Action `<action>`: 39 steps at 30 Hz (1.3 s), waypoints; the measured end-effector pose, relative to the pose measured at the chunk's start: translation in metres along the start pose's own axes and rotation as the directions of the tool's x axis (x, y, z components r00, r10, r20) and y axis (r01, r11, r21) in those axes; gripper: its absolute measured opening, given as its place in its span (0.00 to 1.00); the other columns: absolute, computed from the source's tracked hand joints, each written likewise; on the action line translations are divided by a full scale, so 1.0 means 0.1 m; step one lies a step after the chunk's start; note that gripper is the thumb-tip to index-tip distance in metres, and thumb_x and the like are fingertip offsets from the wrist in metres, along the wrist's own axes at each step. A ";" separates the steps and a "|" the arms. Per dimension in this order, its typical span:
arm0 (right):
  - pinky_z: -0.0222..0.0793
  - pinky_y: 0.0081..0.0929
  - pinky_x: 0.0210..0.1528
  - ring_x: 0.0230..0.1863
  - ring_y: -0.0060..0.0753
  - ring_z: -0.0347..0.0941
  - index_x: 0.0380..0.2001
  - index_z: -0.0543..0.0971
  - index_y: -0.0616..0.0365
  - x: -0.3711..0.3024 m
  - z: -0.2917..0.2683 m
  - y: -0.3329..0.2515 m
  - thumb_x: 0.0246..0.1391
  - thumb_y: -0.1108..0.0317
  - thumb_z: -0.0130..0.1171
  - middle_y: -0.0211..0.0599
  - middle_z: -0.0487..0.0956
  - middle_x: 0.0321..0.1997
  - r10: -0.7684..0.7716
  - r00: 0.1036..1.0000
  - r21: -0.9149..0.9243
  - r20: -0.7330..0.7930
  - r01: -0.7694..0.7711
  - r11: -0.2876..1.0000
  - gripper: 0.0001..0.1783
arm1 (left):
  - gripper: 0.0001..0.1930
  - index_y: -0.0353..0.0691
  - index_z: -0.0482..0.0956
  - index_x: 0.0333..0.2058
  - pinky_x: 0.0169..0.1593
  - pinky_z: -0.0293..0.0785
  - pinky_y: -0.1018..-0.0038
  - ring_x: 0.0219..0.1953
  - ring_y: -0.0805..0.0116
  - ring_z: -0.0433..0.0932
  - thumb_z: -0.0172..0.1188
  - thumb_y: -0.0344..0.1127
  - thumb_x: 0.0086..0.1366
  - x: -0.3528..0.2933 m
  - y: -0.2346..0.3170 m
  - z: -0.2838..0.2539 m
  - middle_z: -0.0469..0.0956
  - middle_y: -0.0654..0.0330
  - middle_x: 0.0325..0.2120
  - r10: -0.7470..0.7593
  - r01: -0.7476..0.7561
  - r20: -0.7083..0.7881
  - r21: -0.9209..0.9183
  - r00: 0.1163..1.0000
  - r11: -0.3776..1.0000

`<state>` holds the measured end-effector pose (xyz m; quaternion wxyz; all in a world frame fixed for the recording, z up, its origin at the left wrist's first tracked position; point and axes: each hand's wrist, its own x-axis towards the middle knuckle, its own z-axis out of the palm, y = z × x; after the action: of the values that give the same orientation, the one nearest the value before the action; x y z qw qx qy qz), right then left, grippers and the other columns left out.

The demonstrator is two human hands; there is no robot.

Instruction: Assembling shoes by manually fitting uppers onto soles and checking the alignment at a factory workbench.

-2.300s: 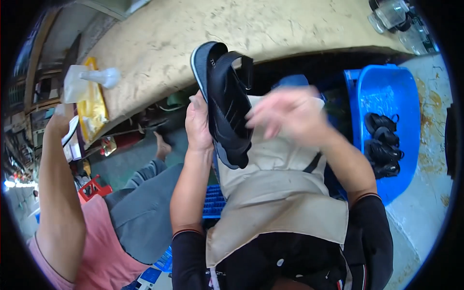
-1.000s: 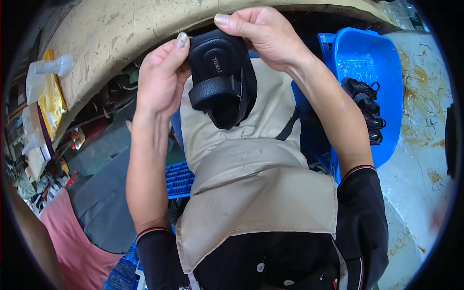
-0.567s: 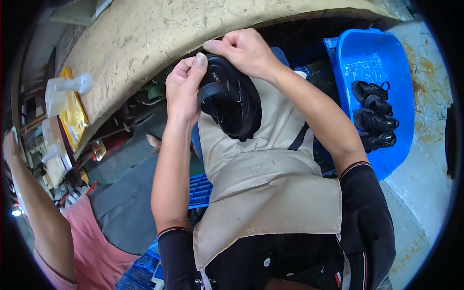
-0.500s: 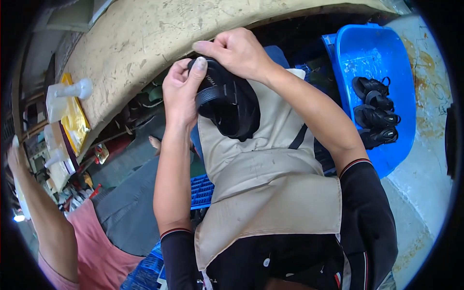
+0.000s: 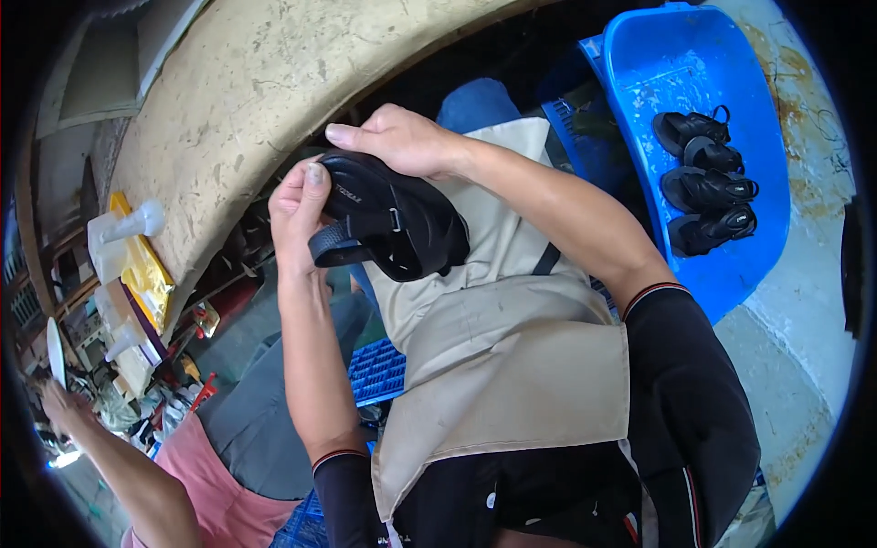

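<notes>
A black sandal (image 5: 397, 224) is held over my lap, its printed insole facing up and its buckled strap standing out to the left. My left hand (image 5: 300, 205) grips one end, thumb pressed on the insole and fingers beneath. Against the far edge of the sandal is my right hand (image 5: 402, 144), its thumb stretched to the left and its fingers bent around that edge, partly hidden. Below the sandal a beige apron (image 5: 512, 365) covers my lap.
On the right stands a blue plastic tub (image 5: 630, 110) with several black sandals (image 5: 708, 187). A worn, pale-topped table (image 5: 265, 82) curves across the far side, carrying a yellow packet (image 5: 146, 274) and a white bottle (image 5: 137, 222). At left sits a person in pink (image 5: 219, 475), one arm out.
Both my hands and the sandal have shifted left and slightly down in the view, and the sandal has tilted, its strap swinging left. The neighbour's arm has moved lower.
</notes>
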<state>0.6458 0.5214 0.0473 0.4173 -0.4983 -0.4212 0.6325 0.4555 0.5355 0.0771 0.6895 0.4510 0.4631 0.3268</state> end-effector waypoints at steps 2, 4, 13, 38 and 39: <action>0.51 0.18 0.15 0.14 0.13 0.54 0.10 0.73 0.56 0.01 -0.03 0.06 0.67 0.50 0.55 0.20 0.65 0.12 0.041 0.999 0.027 0.020 -0.041 0.999 0.32 | 0.13 0.31 0.81 0.44 0.36 0.73 0.84 0.30 0.79 0.76 0.60 0.37 0.71 0.01 0.00 0.04 0.82 0.59 0.32 0.001 0.000 -0.016 0.021 1.000 1.000; 0.52 0.18 0.16 0.15 0.14 0.55 0.11 0.73 0.57 0.15 -0.13 0.17 0.67 0.51 0.54 0.20 0.65 0.13 -0.075 0.995 0.044 0.066 0.072 0.996 0.32 | 0.13 0.31 0.81 0.44 0.36 0.72 0.84 0.30 0.78 0.76 0.60 0.37 0.71 0.06 0.00 0.08 0.82 0.59 0.32 0.020 -0.020 0.000 0.016 1.000 1.000; 0.59 0.18 0.25 0.20 0.17 0.60 0.19 0.79 0.62 0.19 -0.12 0.57 0.70 0.53 0.51 0.22 0.69 0.16 -0.151 0.988 0.100 0.018 0.149 0.984 0.28 | 0.14 0.30 0.82 0.40 0.34 0.72 0.84 0.28 0.78 0.76 0.60 0.39 0.71 0.14 0.05 0.16 0.82 0.59 0.30 -0.063 0.063 -0.002 0.043 0.998 0.997; 0.68 0.19 0.39 0.33 0.22 0.72 0.31 0.81 0.62 -0.46 -0.35 0.32 0.49 0.72 0.65 0.33 0.81 0.31 -0.098 0.995 0.017 0.031 0.098 0.995 0.06 | 0.31 0.29 0.69 0.18 0.25 0.62 0.69 0.18 0.69 0.61 0.51 0.52 0.73 0.18 -0.49 0.55 0.66 0.62 0.13 0.223 -0.183 -0.053 0.403 0.973 0.896; 0.68 0.20 0.39 0.32 0.22 0.72 0.31 0.81 0.62 -0.45 -0.37 0.36 0.49 0.72 0.65 0.32 0.81 0.31 -0.105 0.994 0.044 -0.014 0.106 0.993 0.06 | 0.31 0.29 0.69 0.18 0.25 0.62 0.69 0.18 0.69 0.61 0.50 0.52 0.73 0.22 -0.47 0.58 0.66 0.62 0.13 0.224 -0.202 -0.016 0.371 0.975 0.906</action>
<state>0.6856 0.4722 0.0204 0.4637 -0.4696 -0.4303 0.6159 0.5189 0.5186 0.0353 0.5394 0.6101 0.4838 0.3206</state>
